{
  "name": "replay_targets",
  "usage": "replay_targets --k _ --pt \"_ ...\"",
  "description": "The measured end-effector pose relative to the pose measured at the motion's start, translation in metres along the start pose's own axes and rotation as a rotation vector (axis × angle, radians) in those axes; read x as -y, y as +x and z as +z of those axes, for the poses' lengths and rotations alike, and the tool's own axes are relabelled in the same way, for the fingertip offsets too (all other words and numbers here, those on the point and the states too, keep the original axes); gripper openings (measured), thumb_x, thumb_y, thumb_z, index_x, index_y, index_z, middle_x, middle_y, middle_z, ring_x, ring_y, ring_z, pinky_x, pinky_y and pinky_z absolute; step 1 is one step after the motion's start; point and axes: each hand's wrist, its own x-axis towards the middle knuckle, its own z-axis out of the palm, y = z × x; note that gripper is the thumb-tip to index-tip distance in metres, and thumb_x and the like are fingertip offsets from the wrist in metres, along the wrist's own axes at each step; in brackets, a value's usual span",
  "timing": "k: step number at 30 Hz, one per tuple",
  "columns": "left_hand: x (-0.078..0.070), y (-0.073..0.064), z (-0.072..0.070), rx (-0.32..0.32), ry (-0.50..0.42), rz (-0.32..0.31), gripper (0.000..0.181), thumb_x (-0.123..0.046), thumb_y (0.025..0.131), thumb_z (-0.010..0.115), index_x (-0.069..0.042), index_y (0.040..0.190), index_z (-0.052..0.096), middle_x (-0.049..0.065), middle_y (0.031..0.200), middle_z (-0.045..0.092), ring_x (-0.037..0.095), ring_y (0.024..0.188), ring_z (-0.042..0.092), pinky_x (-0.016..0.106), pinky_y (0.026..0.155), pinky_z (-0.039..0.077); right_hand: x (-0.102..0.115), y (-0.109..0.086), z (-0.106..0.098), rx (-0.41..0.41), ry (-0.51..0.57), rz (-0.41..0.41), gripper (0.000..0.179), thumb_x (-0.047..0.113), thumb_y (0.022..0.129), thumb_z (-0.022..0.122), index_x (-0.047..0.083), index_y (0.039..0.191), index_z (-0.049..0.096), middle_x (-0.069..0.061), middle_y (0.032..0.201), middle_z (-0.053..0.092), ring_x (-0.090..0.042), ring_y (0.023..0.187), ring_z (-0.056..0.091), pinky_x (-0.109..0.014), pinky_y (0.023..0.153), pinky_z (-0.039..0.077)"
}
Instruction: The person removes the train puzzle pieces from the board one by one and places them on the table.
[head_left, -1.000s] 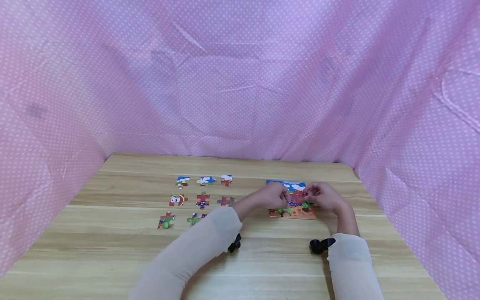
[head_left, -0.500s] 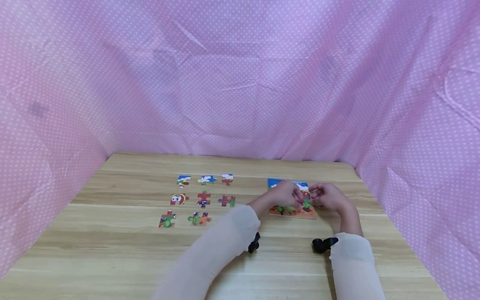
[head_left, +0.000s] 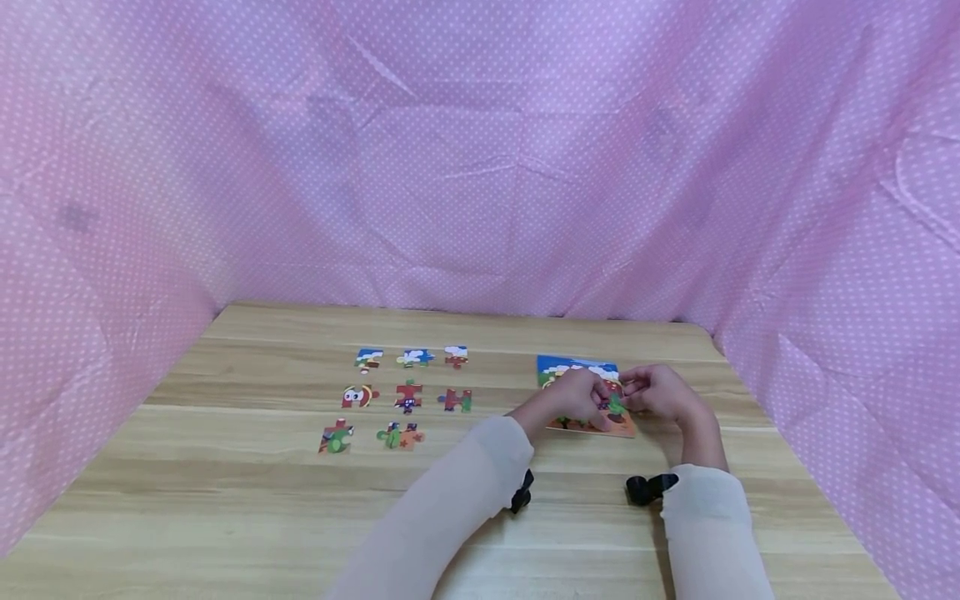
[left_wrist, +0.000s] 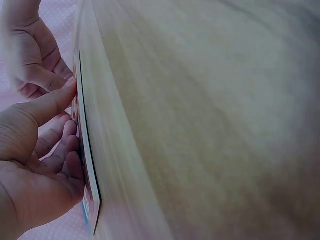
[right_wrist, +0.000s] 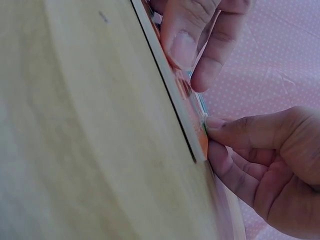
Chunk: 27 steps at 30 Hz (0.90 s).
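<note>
A jigsaw puzzle in a flat board with a cartoon picture, blue sky above and orange ground below, lies at the right of the table. My left hand is over its middle, with the thumb pressing down on the picture and the other fingers loosely bent beside it. At the puzzle's right edge, my right hand pinches the border; its thumb and forefinger meet the board near a corner in the right wrist view. Both hands partly cover the picture.
Several loose jigsaw pieces lie in rows on the left half of the wooden table, among them a piece with eyes and a red piece. Pink dotted cloth surrounds the table at the back and sides.
My left hand has moved right across the puzzle, uncovering its upper left corner. My right hand has shifted slightly right to the puzzle's edge. The loose pieces lie as before.
</note>
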Motion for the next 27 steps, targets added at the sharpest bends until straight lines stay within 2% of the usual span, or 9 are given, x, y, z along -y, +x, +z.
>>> replay_targets --k 9,17,27 --pt "0.0016 0.0033 0.0004 0.012 -0.026 -0.022 0.036 -0.020 0.080 0.091 -0.014 0.109 0.071 -0.007 0.092 0.061 0.008 0.085 0.054 0.019 0.076 0.047 0.0010 -0.0007 -0.0002 0.005 0.002 -0.007 0.046 -0.011 0.090 0.065 -0.015 0.134 0.055 -0.021 0.108 0.067 -0.023 0.094 0.064 -0.029 0.078 0.056" --pt "0.0017 0.0050 0.0021 0.033 -0.033 -0.068 0.036 -0.020 0.081 0.090 -0.015 0.108 0.067 -0.006 0.094 0.059 0.010 0.086 0.054 0.023 0.077 0.048 -0.0004 -0.0003 0.0001 0.012 0.001 -0.008 0.046 -0.010 0.090 0.065 -0.015 0.135 0.054 -0.020 0.108 0.067 -0.023 0.095 0.064 -0.029 0.078 0.056" --pt "0.0004 0.0044 0.0026 0.052 -0.090 -0.058 0.040 -0.015 0.083 0.088 -0.015 0.112 0.060 -0.005 0.099 0.057 0.011 0.088 0.053 0.025 0.079 0.049 -0.0013 0.0006 0.0008 0.004 0.001 -0.006 0.045 -0.010 0.089 0.066 -0.014 0.133 0.055 -0.019 0.106 0.067 -0.021 0.092 0.064 -0.028 0.077 0.055"
